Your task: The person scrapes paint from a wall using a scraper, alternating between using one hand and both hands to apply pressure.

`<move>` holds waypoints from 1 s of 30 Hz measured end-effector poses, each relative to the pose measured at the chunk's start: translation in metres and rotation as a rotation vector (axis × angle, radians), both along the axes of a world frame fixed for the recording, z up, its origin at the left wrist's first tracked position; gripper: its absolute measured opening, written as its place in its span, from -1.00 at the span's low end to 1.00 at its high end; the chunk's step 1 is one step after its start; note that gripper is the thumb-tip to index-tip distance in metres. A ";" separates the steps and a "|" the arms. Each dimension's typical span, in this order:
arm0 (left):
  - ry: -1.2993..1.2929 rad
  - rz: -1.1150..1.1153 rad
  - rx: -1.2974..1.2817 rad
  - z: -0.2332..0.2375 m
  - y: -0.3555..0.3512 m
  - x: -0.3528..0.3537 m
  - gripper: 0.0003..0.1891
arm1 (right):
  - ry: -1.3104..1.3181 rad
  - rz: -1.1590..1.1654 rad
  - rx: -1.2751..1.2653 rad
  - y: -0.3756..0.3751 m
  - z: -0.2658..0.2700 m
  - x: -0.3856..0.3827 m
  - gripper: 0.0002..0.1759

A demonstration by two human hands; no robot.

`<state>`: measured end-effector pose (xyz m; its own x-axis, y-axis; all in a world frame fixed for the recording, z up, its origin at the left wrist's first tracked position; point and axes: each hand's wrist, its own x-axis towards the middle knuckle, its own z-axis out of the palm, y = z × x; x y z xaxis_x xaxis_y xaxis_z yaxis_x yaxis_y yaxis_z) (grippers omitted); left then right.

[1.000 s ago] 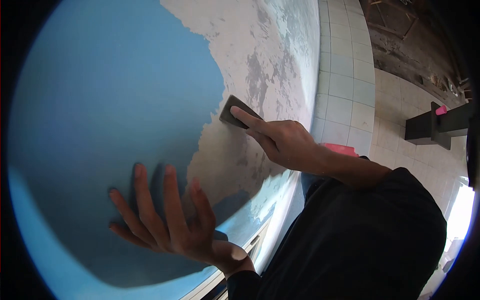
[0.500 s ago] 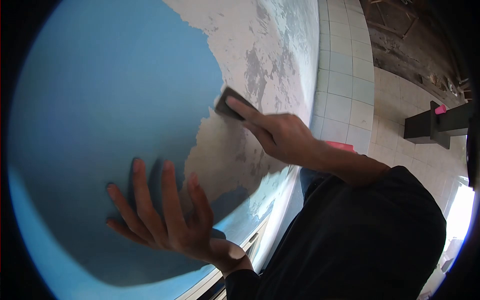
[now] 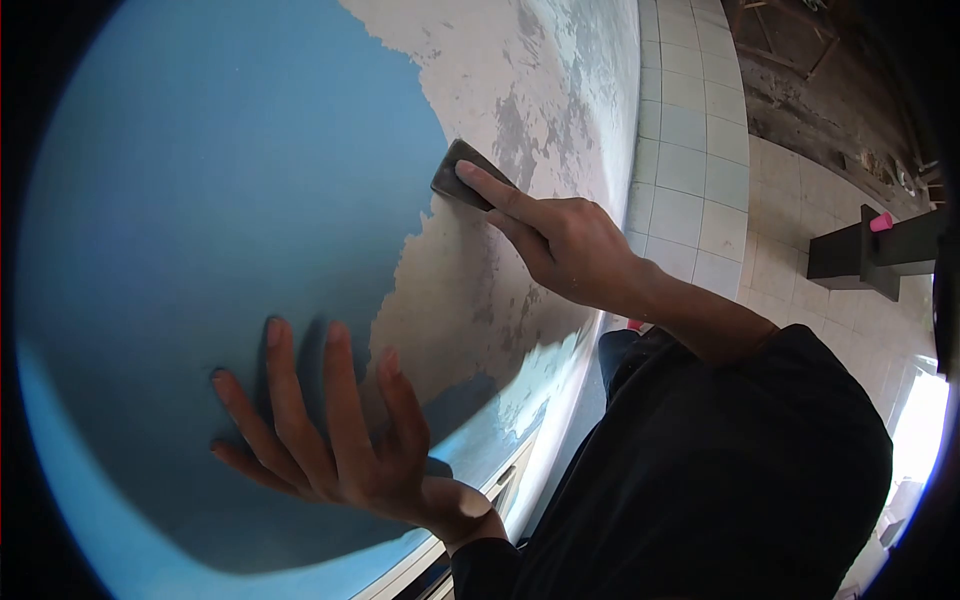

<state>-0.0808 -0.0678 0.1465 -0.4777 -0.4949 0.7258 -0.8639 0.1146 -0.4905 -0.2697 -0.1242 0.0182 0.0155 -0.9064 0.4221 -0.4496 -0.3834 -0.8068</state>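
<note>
sanding block [image 3: 452, 175] moved up, pressed under right hand [image 3: 565, 250].

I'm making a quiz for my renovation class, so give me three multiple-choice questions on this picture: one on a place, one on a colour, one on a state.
1. Where is the dark block? A) on the floor B) pressed to the wall by the right hand C) on a shelf
2. What colour is the paint left on the wall? A) blue B) green C) red
3. How is the left hand? A) in a fist B) flat, fingers spread C) holding a brush
Answers: 1 B, fingers hold it at the paint's edge; 2 A, blue covers the left part; 3 B, palm on the wall.
</note>
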 end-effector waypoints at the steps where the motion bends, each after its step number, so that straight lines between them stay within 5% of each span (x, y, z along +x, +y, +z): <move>1: 0.001 -0.008 -0.008 0.001 0.000 -0.001 -0.76 | -0.006 -0.004 -0.003 0.002 -0.002 0.002 -0.41; 30: -0.014 -0.019 0.000 -0.001 -0.003 0.006 -0.74 | 0.066 -0.031 -0.085 -0.006 -0.014 -0.005 -0.39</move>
<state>-0.0744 -0.0705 0.1458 -0.4975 -0.4855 0.7189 -0.8544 0.1311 -0.5027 -0.2742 -0.1301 0.0044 0.0184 -0.8678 0.4966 -0.5137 -0.4344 -0.7399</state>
